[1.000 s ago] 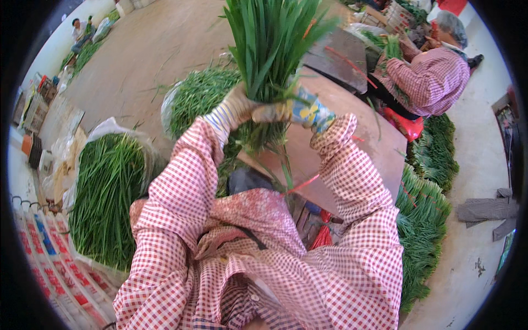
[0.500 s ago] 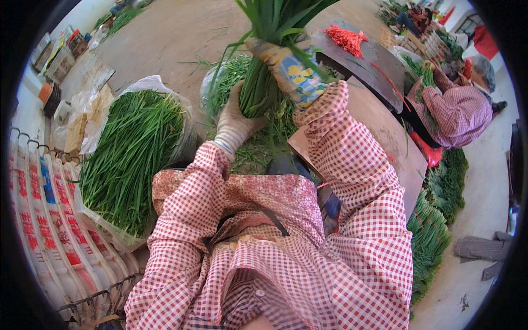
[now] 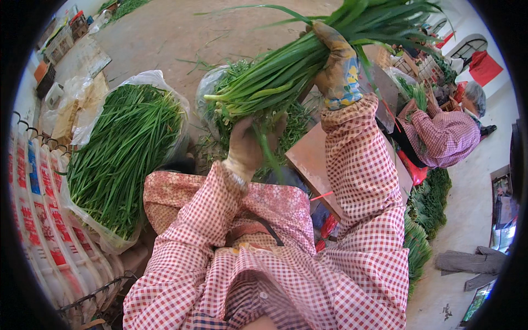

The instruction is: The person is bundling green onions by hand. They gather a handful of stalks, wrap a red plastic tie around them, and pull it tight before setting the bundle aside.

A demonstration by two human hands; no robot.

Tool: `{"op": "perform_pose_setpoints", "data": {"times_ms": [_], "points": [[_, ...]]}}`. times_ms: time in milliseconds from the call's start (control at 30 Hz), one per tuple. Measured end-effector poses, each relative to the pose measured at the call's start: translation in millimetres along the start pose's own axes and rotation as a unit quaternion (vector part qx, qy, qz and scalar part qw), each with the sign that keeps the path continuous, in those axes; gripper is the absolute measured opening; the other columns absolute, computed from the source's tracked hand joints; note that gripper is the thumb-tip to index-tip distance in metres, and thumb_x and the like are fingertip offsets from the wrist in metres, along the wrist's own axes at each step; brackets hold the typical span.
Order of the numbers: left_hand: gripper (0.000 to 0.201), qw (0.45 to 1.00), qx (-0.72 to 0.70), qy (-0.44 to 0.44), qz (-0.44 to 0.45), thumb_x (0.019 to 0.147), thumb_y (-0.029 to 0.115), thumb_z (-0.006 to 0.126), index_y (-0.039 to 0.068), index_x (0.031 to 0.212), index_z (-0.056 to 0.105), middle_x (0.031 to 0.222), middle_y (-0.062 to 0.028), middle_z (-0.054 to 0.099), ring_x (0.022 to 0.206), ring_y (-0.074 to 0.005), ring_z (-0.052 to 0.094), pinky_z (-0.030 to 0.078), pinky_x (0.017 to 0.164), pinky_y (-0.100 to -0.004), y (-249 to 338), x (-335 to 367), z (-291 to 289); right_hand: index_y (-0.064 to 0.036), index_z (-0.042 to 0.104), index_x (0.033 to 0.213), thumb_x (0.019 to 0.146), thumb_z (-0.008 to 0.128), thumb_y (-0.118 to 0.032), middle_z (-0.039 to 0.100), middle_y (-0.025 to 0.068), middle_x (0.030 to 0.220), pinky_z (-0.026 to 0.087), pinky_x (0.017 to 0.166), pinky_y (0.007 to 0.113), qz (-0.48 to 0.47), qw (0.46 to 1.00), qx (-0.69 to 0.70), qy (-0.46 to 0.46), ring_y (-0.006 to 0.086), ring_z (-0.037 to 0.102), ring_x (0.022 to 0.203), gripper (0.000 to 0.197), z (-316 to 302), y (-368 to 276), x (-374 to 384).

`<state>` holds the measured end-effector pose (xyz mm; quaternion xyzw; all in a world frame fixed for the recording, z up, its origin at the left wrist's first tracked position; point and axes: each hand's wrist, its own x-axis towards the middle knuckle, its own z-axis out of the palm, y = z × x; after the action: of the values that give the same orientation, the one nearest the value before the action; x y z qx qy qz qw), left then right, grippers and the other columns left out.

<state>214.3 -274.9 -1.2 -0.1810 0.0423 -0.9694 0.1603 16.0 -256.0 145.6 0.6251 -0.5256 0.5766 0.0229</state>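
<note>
Right hand (image 3: 336,65) was up high, fingers curled tight, while the left hand (image 3: 247,144) sat lower, loosely cupped, both forearms (image 3: 357,154) reaching forward.

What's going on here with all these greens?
Someone in a checked top is holding up a bunch of long green leaves in the gloved right hand, its stem ends toward the left. The gloved left hand is under the bunch's lower part; whether it grasps anything is unclear. A bag of similar greens stands to the left, and a co-worker sits at the right.
</note>
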Motion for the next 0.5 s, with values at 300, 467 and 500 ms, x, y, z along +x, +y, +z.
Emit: {"op": "perform_pose_setpoints", "data": {"times_ms": [300, 467, 500], "points": [[0.013, 0.94, 0.251, 0.196, -0.119, 0.092, 0.021, 0.061, 0.008, 0.089, 0.065, 0.064, 0.0015, 0.048, 0.046, -0.0079, 0.038, 0.028, 0.039, -0.0237, -4.7, -3.2, 31.1, 0.0011, 0.06, 0.114, 0.089, 0.063, -0.008, 0.064, 0.0118, 0.109, 0.055, 0.082, 0.037, 0.151, 0.971, 0.156, 0.099, 0.0234, 0.063, 0.096, 0.027, -16.6, 23.8, -1.7], [0.012, 0.762, 0.488, 0.424, -0.042, 0.092, 0.023, 0.059, 0.011, 0.092, 0.061, 0.055, 0.0038, 0.039, 0.043, -0.0105, 0.032, 0.026, 0.041, -0.0272, 37.4, -15.9, -25.2, -0.0014, 0.065, 0.106, 0.089, 0.06, -0.015, 0.065, 0.0092, 0.095, 0.055, 0.074, 0.038, 0.308, 0.872, 0.295, 0.239, 0.0221, 0.064, 0.083, 0.022, -50.0, 26.5, 16.3], [0.015, 0.762, 0.471, 0.442, -0.042, 0.09, 0.022, 0.06, 0.008, 0.094, 0.061, 0.057, 0.0006, 0.042, 0.046, -0.0145, 0.037, 0.031, 0.044, -0.0294, 55.2, -33.5, -48.6, -0.002, 0.066, 0.104, 0.091, 0.058, -0.019, 0.065, 0.0086, 0.091, 0.055, 0.068, 0.038, 0.232, 0.916, 0.236, 0.226, 0.0221, 0.064, 0.077, 0.022, -60.4, 46.2, 12.9]]}}
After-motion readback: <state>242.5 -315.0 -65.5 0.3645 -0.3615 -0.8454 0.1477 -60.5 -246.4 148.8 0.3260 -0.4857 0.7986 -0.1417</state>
